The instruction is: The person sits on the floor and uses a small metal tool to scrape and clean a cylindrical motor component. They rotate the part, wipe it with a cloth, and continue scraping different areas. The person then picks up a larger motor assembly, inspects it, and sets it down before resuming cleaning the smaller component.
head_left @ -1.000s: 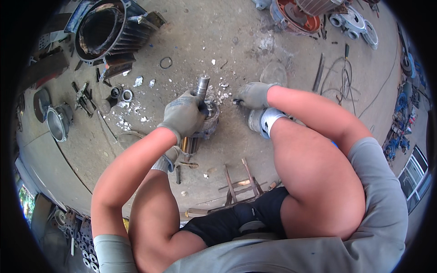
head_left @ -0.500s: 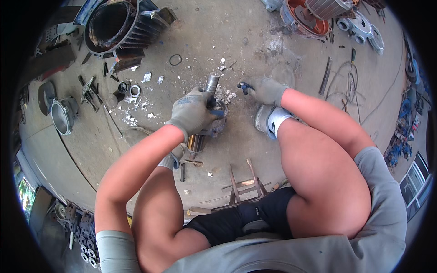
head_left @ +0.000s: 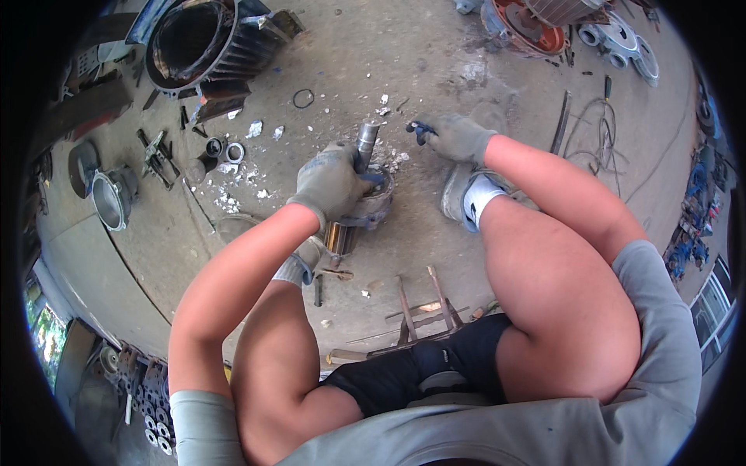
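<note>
My left hand (head_left: pixel 332 181), in a grey work glove, grips a metal motor rotor (head_left: pixel 365 203) that stands on the concrete floor between my feet. Its steel shaft (head_left: pixel 366 138) sticks up past my fingers. My right hand (head_left: pixel 454 137), also gloved, hovers to the right of the shaft and is closed on a small dark tool (head_left: pixel 418 130) at its fingertips. White chips (head_left: pixel 392 161) lie scattered around the rotor. My bare knees fill the lower part of the view.
A large finned motor housing (head_left: pixel 203 48) lies at the top left. Bearing rings (head_left: pixel 225 149), a puller (head_left: pixel 158 153) and a round end cover (head_left: pixel 110 198) lie to the left. An orange motor (head_left: pixel 528 19), pulleys (head_left: pixel 618 35) and cables (head_left: pixel 602 136) are at the top right. A low stool frame (head_left: pixel 423 303) is beneath me.
My right hand has drawn slightly away from the shaft to the right. My left hand keeps its grip on the rotor. The view has shifted a little.
</note>
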{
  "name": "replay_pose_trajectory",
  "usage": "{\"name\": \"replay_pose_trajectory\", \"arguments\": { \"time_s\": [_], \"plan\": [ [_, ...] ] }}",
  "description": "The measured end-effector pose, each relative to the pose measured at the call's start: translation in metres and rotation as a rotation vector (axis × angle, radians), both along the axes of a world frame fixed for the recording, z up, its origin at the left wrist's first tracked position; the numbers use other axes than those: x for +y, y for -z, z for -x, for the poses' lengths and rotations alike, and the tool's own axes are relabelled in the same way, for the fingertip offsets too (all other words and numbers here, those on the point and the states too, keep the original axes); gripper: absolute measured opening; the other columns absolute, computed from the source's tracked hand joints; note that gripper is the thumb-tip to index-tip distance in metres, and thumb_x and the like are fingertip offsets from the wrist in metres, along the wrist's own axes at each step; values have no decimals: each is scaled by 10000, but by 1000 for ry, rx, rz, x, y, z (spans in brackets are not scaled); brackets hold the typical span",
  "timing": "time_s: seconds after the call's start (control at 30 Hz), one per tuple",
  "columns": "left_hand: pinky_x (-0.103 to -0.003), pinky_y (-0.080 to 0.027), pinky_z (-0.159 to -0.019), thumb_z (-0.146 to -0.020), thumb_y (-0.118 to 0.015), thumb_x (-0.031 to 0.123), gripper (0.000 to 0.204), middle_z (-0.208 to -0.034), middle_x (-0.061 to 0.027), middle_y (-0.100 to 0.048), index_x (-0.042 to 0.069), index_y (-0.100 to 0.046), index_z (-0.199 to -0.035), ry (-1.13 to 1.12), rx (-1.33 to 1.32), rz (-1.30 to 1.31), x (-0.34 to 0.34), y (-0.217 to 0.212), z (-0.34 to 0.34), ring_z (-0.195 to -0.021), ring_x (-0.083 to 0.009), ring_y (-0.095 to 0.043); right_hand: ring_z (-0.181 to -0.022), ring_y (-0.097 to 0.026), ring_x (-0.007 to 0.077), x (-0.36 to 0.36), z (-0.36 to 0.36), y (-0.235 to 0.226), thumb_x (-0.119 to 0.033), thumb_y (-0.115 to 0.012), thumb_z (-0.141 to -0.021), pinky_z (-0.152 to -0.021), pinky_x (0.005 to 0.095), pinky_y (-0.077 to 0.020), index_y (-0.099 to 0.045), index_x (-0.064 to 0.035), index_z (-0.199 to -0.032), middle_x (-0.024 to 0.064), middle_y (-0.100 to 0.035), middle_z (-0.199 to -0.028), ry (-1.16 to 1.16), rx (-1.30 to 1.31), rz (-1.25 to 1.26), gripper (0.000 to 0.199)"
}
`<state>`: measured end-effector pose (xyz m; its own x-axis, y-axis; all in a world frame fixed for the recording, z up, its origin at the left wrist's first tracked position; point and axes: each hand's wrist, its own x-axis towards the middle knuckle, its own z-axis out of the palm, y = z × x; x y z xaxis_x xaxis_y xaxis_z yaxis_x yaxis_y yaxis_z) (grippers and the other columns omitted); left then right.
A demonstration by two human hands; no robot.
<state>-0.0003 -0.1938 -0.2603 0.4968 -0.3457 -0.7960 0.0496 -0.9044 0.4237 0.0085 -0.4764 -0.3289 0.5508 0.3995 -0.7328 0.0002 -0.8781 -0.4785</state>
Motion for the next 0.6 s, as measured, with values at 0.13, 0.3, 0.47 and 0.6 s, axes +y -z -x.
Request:
{"name": "replay_pose_trajectory", "arguments": {
  "time_s": [0.13, 0.3, 0.47, 0.6],
  "plan": [
    [-445, -536, -967, -878, -798, 399, 400, -1182, -147, -682, 97, -753, -1136, -45, -60, 107, 4, -2, 6, -1120, -350, -683, -1129, -689, 425, -3, 5, 3, -272, -532, -1030, -993, 509, -513, -624, -121, -1351, 209, -733, -1190, 86, -9, -85, 366],
    [-438, -544, -953, -895, -789, 449, 482, -1164, -179, -703, 72, -737, -1190, 21, -97, 50, 2, 0, 10, -1093, -369, -690, -1120, -698, 410, 2, 12, 3, -262, -579, -996, -991, 487, -521, -631, -132, -1377, 185, -754, -1152, 122, -144, -95, 406],
    [-482, -546, -942, -952, -698, 567, 617, -1007, -258, -743, -30, -733, -1101, -418, 14, 107, 13, 14, 0, -1070, -382, -733, -1166, -688, 399, 21, -1, -33, -421, -645, -965, -1019, 467, -528, -703, -99, -1300, 226, -723, -1249, 106, 104, -77, 468],
    [-321, -526, -778, -1010, -680, 493, 534, -1001, -106, -731, -22, -695, -1149, -693, -7, 289, 55, -3, -7, -871, -178, -659, -1159, -697, 376, 56, -4, -64, -544, -667, -940, -1013, 451, -535, -746, -111, -1239, 208, -748, -1201, 46, 224, -95, 532]
  ]
}}
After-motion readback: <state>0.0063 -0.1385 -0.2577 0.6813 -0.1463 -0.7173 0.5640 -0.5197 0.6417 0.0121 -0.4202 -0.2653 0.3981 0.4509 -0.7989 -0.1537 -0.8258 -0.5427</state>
